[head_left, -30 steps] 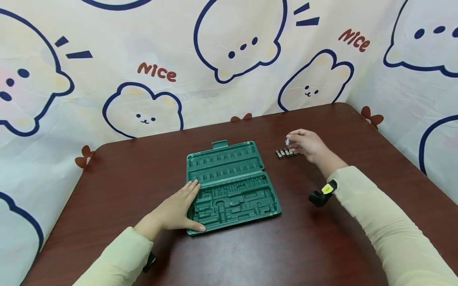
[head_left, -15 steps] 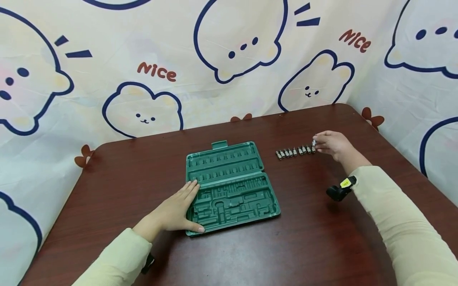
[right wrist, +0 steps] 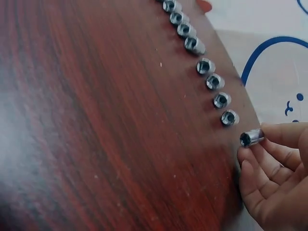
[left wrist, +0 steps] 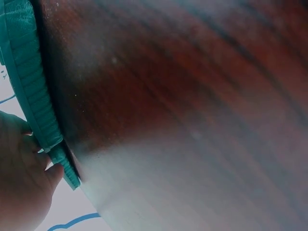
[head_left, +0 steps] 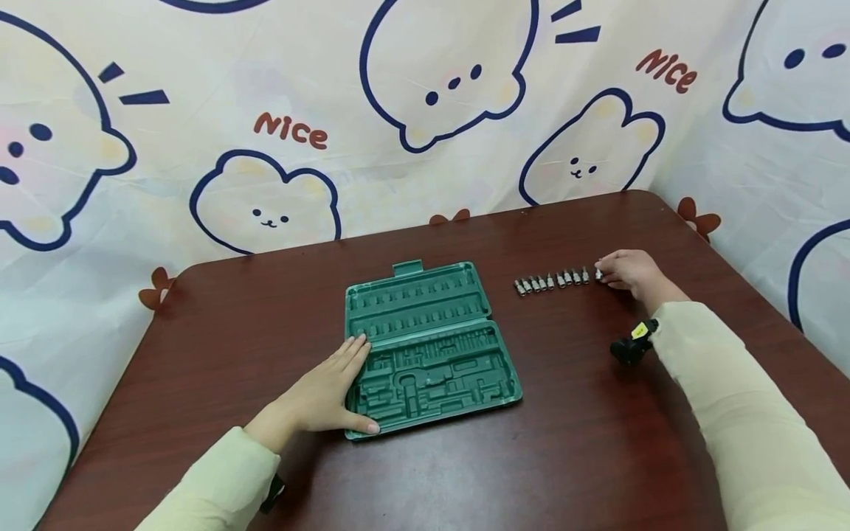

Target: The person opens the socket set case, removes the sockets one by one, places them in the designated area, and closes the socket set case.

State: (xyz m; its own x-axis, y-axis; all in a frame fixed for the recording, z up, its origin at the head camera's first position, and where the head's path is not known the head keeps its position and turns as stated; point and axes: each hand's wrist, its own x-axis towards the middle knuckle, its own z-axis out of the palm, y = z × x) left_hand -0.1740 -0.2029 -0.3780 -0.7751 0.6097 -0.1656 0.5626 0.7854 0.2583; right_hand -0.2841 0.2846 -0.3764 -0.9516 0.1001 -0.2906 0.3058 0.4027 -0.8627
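My right hand (head_left: 634, 273) pinches a small silver socket bit (head_left: 599, 273) between thumb and fingers, low over the table at the right end of a row of socket bits (head_left: 550, 281). In the right wrist view, the held socket bit (right wrist: 251, 137) turns its hollow end to the camera, a small gap from the last one in the row (right wrist: 229, 118). A green moulded tool case (head_left: 434, 380) lies unfolded at the middle. My left hand (head_left: 325, 391) rests on its left edge with fingers straight and thumb on the front corner.
The brown table (head_left: 425, 487) has rounded back corners, and a patterned cloth (head_left: 392, 195) hangs behind and beside it. The row of bits has a wider gap near its middle. The slots in the case (head_left: 425, 291) hold nothing visible.
My right hand has moved right along the row with the socket bit, then lowered it beyond the row's right end. The left hand and the case stay in place.
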